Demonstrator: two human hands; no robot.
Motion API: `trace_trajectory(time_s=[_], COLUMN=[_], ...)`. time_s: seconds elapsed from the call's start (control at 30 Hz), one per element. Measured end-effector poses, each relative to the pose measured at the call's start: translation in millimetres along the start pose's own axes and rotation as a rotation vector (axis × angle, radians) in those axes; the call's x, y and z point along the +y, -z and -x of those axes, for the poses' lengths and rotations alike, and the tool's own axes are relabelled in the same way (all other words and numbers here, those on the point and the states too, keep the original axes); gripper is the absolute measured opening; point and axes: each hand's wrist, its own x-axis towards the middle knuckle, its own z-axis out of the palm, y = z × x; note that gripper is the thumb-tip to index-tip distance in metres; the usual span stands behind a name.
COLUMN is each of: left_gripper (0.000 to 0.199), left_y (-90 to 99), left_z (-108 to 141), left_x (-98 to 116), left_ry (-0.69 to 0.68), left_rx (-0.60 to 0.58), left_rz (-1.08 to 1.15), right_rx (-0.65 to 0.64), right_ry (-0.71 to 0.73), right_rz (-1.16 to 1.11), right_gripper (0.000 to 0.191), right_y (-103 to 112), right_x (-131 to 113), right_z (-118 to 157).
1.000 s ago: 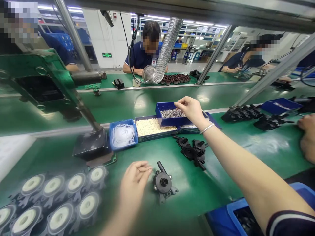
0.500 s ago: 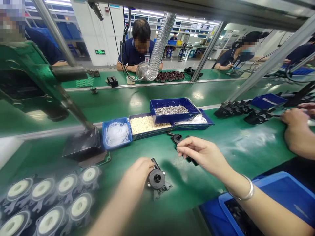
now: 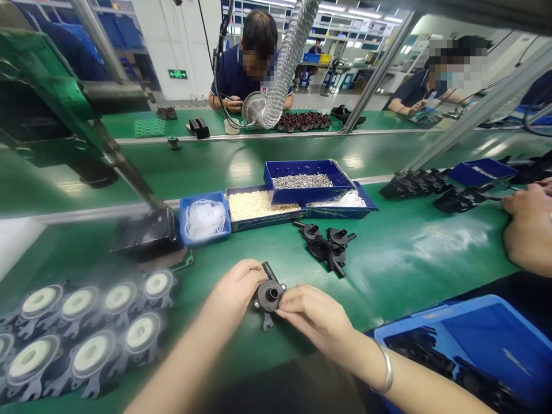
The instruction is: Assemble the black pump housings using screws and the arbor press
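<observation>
A black round housing [image 3: 269, 295] with a central spout and a side tube sits low over the green bench. My left hand [image 3: 236, 290] grips its left side near the tube. On its right edge, the fingers of my right hand [image 3: 317, 316] are pinched together at the rim; whether a small part is between them is hidden. Small screws show on the housing's rim. Farther back lies a group of black housings [image 3: 321, 248] on the bench.
Bins of white rings [image 3: 206, 218], cream pieces [image 3: 263, 206] and screws [image 3: 308, 181] stand behind. Parts with white discs [image 3: 92, 352] lie left, beside a green press [image 3: 52, 98]. A blue crate [image 3: 487, 333] is at right. Another person's hand [image 3: 528, 230] is at far right.
My right hand has moved left and down from beside the group of black housings to the housing in my left hand. The view has shifted slightly.
</observation>
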Motion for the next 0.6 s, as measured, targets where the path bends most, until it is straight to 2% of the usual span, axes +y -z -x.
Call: trace_trajectory(time_s=[0.1,0.27,0.37,0.47,0.6], left_gripper=[0.028,0.053,0.064,0.062,0.06], left_y=[4.7,6.0,1.8,-2.9,-4.8], left_z=[6,27,37,39,36], left_x=[-1,-13,-17,-16,-11], left_ry=[0.025,-0.101,-0.15,-0.13,-0.076], left_rx=[-0.064,-0.175,-0.199,-0.224,-0.233], left_rz=[-0.054,-0.206,-0.314,-0.341,-0.317], right_rx=[-0.039,-0.103,-0.014,0.076,0.037], right_ry=[0.073,0.18,0.143,0.053,0.109], right_rz=[0.061,0.098,0.053,0.024,0.09], right_gripper=[0.023,0.032,0.029,0.024,0.026], right_y=[0,3,-1,-7,-8], right_x=[6,10,7,4,6], right_z=[8,14,10,8,12])
